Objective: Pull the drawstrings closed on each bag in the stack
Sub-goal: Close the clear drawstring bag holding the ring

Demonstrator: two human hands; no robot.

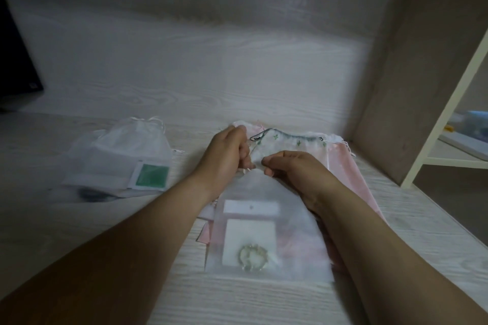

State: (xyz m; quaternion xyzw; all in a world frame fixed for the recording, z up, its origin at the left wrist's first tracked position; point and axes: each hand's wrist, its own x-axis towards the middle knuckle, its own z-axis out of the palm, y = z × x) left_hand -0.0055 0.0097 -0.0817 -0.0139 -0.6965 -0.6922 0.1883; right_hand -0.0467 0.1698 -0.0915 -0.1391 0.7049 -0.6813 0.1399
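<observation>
A sheer white drawstring bag (266,240) lies on top of a stack in front of me, with white cards and a ring-shaped trinket showing through it. Its gathered neck sits between my hands. My left hand (224,153) grips the neck and its white string on the left side. My right hand (293,169) pinches the neck from the right. Under it lie a white bag with green cactus print and a dark cord (290,141) and a pink bag (346,169). The strings themselves are mostly hidden by my fingers.
A cinched sheer white bag (118,158) holding a green card lies to the left on the pale wood-grain table (79,232). A wall runs along the back, a panel stands on the right, and a white shelf frame (435,145) is beyond it. A dark screen edge (15,74) stands far left.
</observation>
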